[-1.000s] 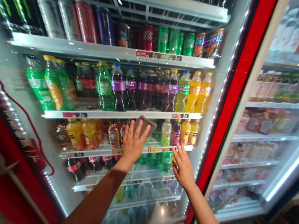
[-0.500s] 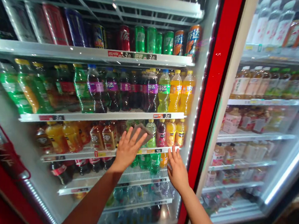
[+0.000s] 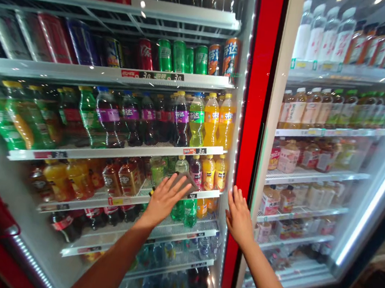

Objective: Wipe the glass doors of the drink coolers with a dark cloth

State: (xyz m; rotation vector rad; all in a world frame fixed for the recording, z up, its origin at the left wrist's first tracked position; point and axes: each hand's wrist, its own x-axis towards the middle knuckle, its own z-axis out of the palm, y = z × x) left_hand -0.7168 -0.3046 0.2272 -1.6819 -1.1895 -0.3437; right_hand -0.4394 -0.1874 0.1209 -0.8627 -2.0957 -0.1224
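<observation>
Lying behind the left fingers (image 3: 174, 189), a gray cloth (image 3: 190, 179) juts out rightward.

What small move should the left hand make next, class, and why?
Probably slide the cloth slightly sideways: the left hand lies open over it, not curled around it, which seems to suit sliding better than lifting.

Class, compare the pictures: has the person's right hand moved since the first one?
Yes, to the right: earlier left of the red upright, the right hand now overlaps it.
</observation>
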